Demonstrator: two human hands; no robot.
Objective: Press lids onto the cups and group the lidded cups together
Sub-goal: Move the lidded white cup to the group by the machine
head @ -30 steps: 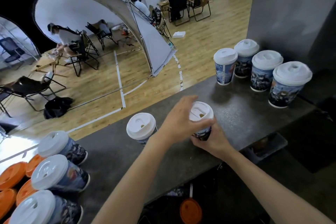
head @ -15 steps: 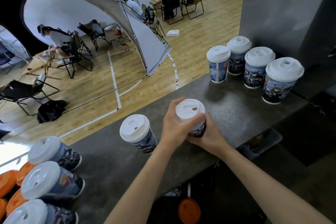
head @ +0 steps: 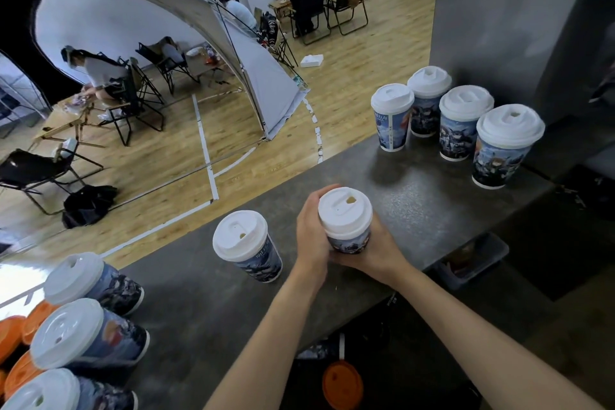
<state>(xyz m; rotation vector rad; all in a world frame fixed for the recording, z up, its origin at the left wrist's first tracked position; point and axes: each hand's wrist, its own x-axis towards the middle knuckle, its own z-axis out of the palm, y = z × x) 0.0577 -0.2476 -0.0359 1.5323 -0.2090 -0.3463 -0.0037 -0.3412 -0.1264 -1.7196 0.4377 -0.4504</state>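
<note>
- My left hand [head: 311, 233] grips the held cup [head: 348, 243] on its left side, with the fingers curled round the wall just below the rim.
- My right hand [head: 377, 253] grips the same cup from the right and near side, with the fingers curled round its lower wall.
- The held cup is upright between my hands, over the middle of the dark counter [head: 419, 200]. My hands hide its base, so I cannot tell whether it rests on the surface.
- A white lid [head: 344, 213] sits level on the held cup, and no finger is on top of it.
- Just to my left a second lidded cup [head: 258, 258] stands on the counter, apart from my left hand.
- At the far right of the counter four lidded cups [head: 462, 125] stand close together beside a grey wall.
- At the left end three lidded cups [head: 95, 338] stand in a row, with a pile of orange lids [head: 13, 339] beside them.
- Below the counter's near edge lie one orange lid [head: 342, 386] and a black tray [head: 472, 258].
</note>
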